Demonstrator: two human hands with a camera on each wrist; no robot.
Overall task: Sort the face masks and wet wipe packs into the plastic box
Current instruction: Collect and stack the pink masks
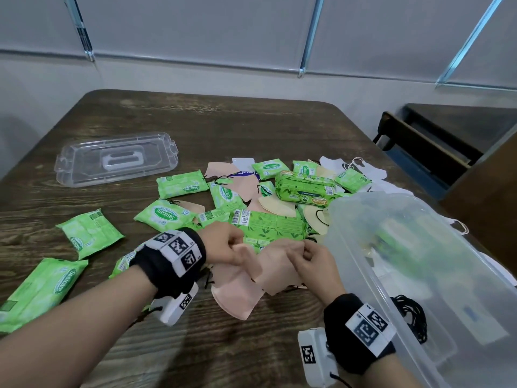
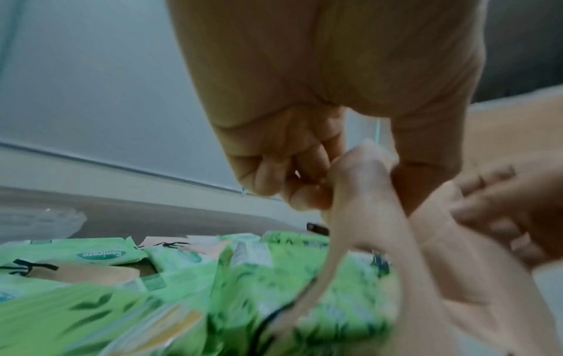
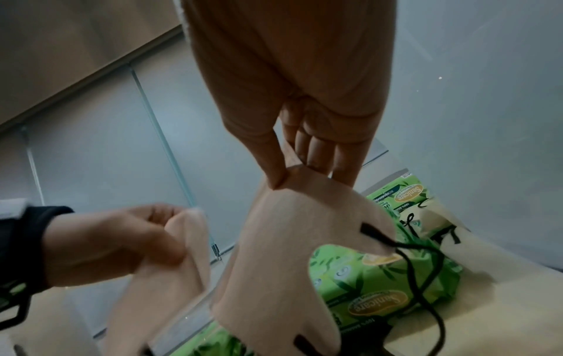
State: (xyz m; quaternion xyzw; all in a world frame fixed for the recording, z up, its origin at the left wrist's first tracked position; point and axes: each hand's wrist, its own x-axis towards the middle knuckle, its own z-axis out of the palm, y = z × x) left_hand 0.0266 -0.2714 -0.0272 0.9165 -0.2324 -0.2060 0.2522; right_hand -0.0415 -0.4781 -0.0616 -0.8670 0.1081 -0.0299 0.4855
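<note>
Two pink face masks hang between my hands over the near middle of the table. My left hand [image 1: 235, 252] [image 2: 307, 187] pinches the top corner of one pink mask [image 1: 237, 295] [image 2: 359, 192] [image 3: 170, 277]. My right hand [image 1: 306, 252] [image 3: 289, 173] pinches the top edge of the other pink mask [image 1: 275, 271] [image 3: 289, 253], which has black ear loops. The clear plastic box [image 1: 397, 208] stands just right of my right hand, with green packs and masks showing through its wall. Green wet wipe packs [image 1: 165, 218] and a large pack [image 1: 306, 189] lie among more masks behind my hands.
The box's clear lid [image 1: 116, 161] lies at the back left of the wooden table [image 1: 223, 121]. Loose green packs [image 1: 89, 232] sit at the left. White masks [image 1: 372, 172] lie at the back right. A dark chair [image 1: 419, 147] stands beyond the table's right edge.
</note>
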